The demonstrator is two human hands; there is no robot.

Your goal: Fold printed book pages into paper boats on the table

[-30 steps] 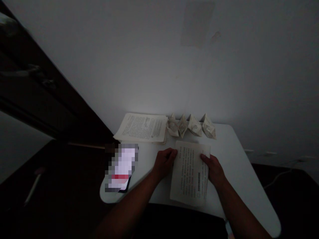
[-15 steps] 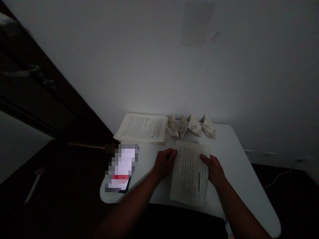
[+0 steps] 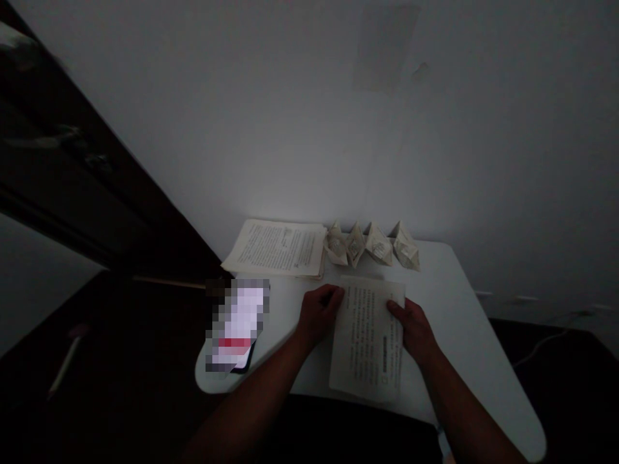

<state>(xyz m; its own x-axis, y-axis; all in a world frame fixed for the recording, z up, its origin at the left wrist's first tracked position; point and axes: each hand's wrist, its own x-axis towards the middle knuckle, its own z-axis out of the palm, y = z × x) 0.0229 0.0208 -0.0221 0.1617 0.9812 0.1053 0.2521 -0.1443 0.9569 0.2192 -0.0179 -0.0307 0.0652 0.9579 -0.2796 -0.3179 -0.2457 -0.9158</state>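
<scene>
A printed sheet of paper (image 3: 366, 341) is held between my two hands above the near part of the white table (image 3: 464, 348). My left hand (image 3: 320, 312) pinches its upper left edge, with the fingers curled. On the opposite edge, my right hand (image 3: 412, 325) grips the sheet, thumb on top and fingers hidden behind it. Beyond the sheet, several folded paper boats (image 3: 379, 246) stand in a row near the wall. To their left lies a stack of printed pages (image 3: 278, 250), its right edge close to the nearest boat.
A phone (image 3: 240, 325) with a lit, blurred screen lies at the table's left end. The pale wall (image 3: 290, 129) rises right behind the table. At the left is a dark door (image 3: 62, 187) with a handle. A cable (image 3: 541, 341) runs at the right.
The sheet has shifted slightly to the left, and my right hand has moved a little left with it. Both hands keep their hold.
</scene>
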